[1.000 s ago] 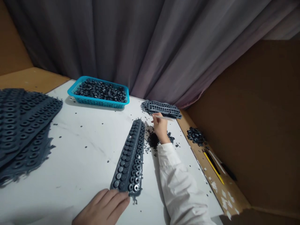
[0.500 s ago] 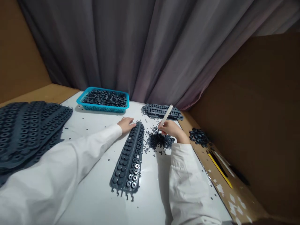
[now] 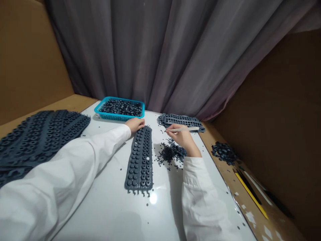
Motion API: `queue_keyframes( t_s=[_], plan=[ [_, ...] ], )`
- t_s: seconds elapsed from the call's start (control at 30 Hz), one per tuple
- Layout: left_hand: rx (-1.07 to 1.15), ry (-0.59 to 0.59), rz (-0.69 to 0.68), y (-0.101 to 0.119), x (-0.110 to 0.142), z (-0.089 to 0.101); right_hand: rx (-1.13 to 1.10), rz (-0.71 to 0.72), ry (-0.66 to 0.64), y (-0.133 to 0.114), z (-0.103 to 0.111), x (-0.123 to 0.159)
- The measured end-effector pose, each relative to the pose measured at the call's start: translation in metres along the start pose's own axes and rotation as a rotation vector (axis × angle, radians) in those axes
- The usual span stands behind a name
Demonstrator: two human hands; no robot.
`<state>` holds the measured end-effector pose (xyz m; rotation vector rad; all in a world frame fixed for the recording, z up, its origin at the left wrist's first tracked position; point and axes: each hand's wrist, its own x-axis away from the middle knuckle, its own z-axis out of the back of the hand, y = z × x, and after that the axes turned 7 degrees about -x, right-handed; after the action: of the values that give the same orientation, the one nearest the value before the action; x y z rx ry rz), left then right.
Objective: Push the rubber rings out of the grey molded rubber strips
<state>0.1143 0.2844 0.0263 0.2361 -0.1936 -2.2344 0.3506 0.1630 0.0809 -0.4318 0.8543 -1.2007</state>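
A long dark grey rubber strip (image 3: 139, 157) studded with round washers lies lengthwise on the white table (image 3: 107, 187). My left hand (image 3: 135, 124) rests on its far end, fingers curled over the edge. My right hand (image 3: 182, 138) is closed on a thin white stick (image 3: 187, 129) that points right, just above a small heap of loose dark washers (image 3: 172, 153) to the right of the strip.
A blue basket (image 3: 119, 108) full of washers stands at the back. An emptied perforated strip (image 3: 182, 120) lies behind my right hand. A stack of full strips (image 3: 37, 137) covers the left. More washers (image 3: 224, 151) and pencils (image 3: 250, 194) lie on the brown ledge at the right.
My left hand went from the strip's near end to its far end. The strip now lies straighter. The white stick in my right hand dropped from tilted up to nearly level.
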Motion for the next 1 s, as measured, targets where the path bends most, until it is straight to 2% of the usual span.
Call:
queue_keyframes(
  t_s=[0.1, 0.2, 0.27, 0.37, 0.43, 0.5, 0.57, 0.7, 0.83, 1.0],
  plan=[
    [-0.044, 0.062, 0.031, 0.002, 0.012, 0.009, -0.003, 0.062, -0.014, -0.006, -0.010, 0.001],
    [-0.059, 0.110, 0.005, 0.021, 0.047, 0.016, -0.007, 0.099, -0.055, -0.016, -0.009, 0.005],
    [-0.044, 0.082, -0.089, 0.041, 0.088, 0.019, 0.012, 0.106, -0.039, -0.026, -0.002, 0.010],
    [-0.011, -0.036, -0.306, 0.073, 0.161, 0.016, -0.001, 0.136, -0.007, -0.042, 0.000, 0.025],
    [-0.037, -0.086, -0.409, 0.086, 0.204, 0.008, -0.069, 0.195, -0.080, -0.049, -0.011, 0.045],
    [-0.200, -0.129, -0.489, 0.090, 0.231, -0.001, -0.155, 0.271, -0.211, -0.052, -0.032, 0.071],
    [-0.302, -0.141, -0.495, 0.088, 0.242, -0.011, -0.203, 0.327, -0.282, -0.052, -0.056, 0.100],
    [-0.266, -0.152, -0.484, 0.080, 0.238, -0.020, -0.266, 0.359, -0.251, -0.045, -0.087, 0.142],
    [-0.228, -0.142, -0.485, 0.077, 0.236, -0.022, -0.264, 0.399, -0.257, -0.039, -0.091, 0.151],
    [-0.202, -0.088, -0.463, 0.077, 0.239, -0.025, -0.322, 0.332, -0.232, -0.036, -0.090, 0.149]
  ],
)
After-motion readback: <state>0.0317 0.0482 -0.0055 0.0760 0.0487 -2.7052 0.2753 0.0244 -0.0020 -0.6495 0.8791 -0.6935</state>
